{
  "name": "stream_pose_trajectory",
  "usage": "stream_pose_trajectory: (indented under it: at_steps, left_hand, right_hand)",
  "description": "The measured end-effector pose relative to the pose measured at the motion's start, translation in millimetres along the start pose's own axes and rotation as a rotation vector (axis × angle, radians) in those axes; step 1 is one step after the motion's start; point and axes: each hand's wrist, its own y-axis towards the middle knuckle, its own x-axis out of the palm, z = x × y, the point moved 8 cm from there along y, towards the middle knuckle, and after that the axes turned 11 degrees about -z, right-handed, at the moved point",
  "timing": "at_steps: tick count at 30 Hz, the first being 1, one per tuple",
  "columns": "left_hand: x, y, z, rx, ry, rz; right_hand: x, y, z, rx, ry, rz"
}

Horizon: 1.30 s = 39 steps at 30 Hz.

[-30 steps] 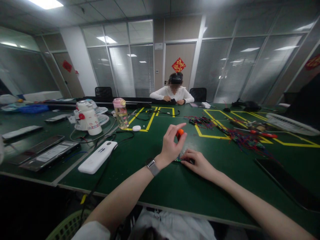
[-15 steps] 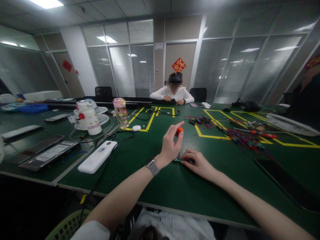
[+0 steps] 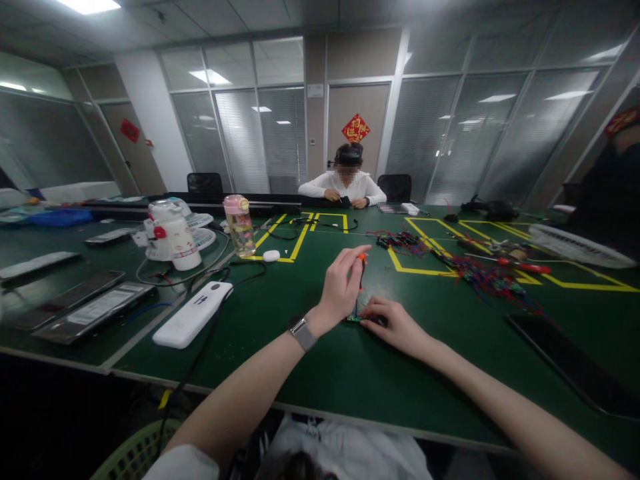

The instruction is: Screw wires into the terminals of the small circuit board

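My left hand (image 3: pixel 341 285), with a watch on its wrist, is closed around a small screwdriver (image 3: pixel 362 268) with an orange and black handle. The screwdriver stands upright, its thin shaft pointing down at a small green circuit board (image 3: pixel 353 319) on the table. From the right, my right hand (image 3: pixel 397 327) has its thumb and fingers closed on the board's edge. The fingers partly cover the board, so its details and the exact spot under the screwdriver tip cannot be made out.
On the green table (image 3: pixel 310 373), a white power bank (image 3: pixel 193 317), a white jug (image 3: pixel 177 240) and a pink-lidded bottle (image 3: pixel 240 227) stand left. Tangled wires (image 3: pixel 475 270), a red-handled screwdriver (image 3: pixel 525 267) and a black slab (image 3: pixel 565 363) lie right. A person (image 3: pixel 345 183) sits opposite.
More of the screwdriver's handle shows beside my left hand's fingers, which have shifted around it. My right hand stays at the board. The whole view has moved slightly.
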Motion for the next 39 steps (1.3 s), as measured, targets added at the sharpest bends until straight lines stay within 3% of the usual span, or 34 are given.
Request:
stream_pose_trajectory:
  at_steps: [9,17,27,39]
  left_hand:
    - [-8.5,-1.5,4.8,0.021,0.124,0.087]
    - [-1.3,-1.7,3.2,0.033,0.043,0.007]
    - [-7.5,-3.1,3.0,0.013,0.175,0.109]
    - [-3.1,-2.8,5.1,0.038,0.111,0.051]
  right_hand:
    - [1.0,-0.4,2.4,0.008,0.005,-0.001]
    - [-0.9,-0.6,-1.9,0.017,0.011,-0.010]
    - [0.0,-0.4,-0.3,0.023,0.002,-0.020]
    - [0.6,-0.2,-0.5,0.014,0.010,-0.024]
